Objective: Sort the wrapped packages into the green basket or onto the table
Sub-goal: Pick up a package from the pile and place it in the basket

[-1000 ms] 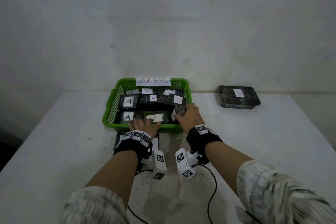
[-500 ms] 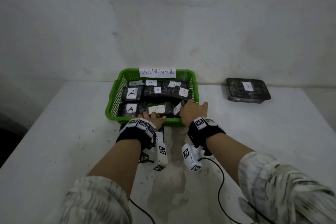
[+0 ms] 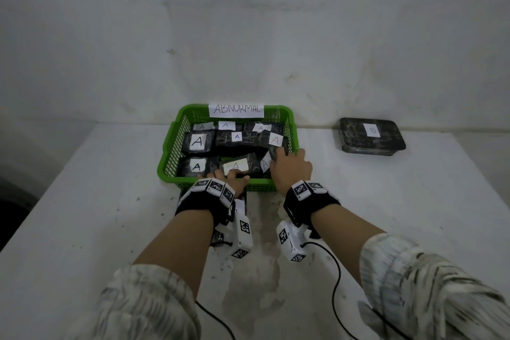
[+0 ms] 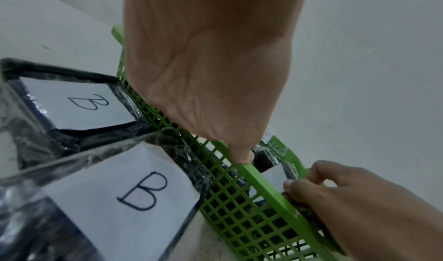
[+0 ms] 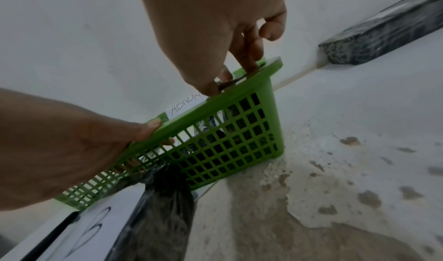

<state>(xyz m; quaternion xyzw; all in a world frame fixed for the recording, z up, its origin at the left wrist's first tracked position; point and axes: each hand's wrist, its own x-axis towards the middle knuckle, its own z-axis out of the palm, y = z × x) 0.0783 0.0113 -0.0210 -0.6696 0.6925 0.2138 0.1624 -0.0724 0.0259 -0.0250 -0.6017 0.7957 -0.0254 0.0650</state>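
Wall (image 3: 248, 35): pale grey, stained, beyond both hands; 1 dark mark (image 3: 171, 51) high and left of the left hand (image 3: 231, 176).

Wrist bands: 2, black with white square-code tags, 1 directly behind the left hand (image 3: 209, 196), 1 behind the right hand (image 3: 292, 168) at (image 3: 309, 196).

Camera units: 2, white, tagged, under each wrist (image 3: 242, 232) (image 3: 289, 243).

Cables: 2, black, trailing back from the units (image 3: 215, 317) (image 3: 335, 284).

Sleeves: 2, pale, streaked (image 3: 149, 303) (image 3: 427, 284).

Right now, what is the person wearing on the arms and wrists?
Each wrist carries a black band topped with white blocks printed with black square markers. A white camera unit with the same markers hangs under each wrist, trailing a black cable. The pushed-up sleeves are pale with dark streaks.
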